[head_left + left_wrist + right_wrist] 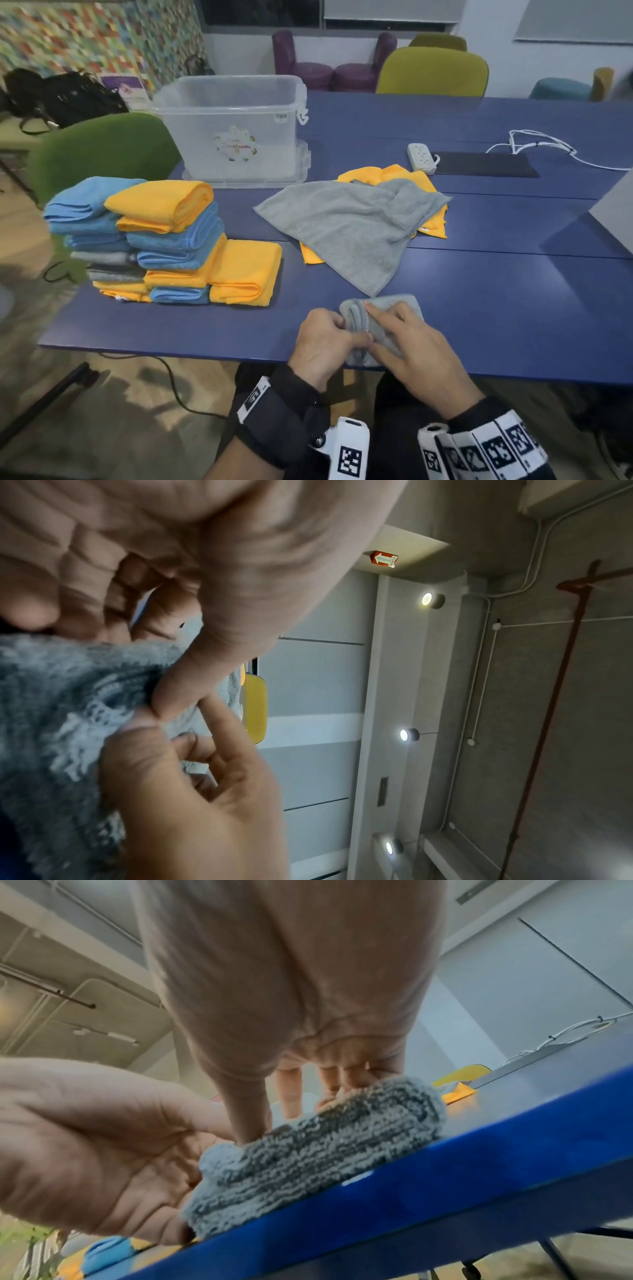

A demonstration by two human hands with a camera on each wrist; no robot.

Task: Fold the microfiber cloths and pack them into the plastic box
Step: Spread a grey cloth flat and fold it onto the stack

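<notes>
A folded grey cloth lies at the near edge of the blue table. My left hand pinches its left end between thumb and curled fingers. On top of it rests my right hand, fingers straight and pressing down. The wrist views show the same grey cloth under both hands. The clear plastic box stands open at the far left of the table. A stack of folded blue, orange and grey cloths sits in front of it. An unfolded grey cloth lies over an orange cloth mid-table.
A white power strip, a black pad and a white cable lie at the back right of the table. A green chair stands by the left edge. More chairs line the far side.
</notes>
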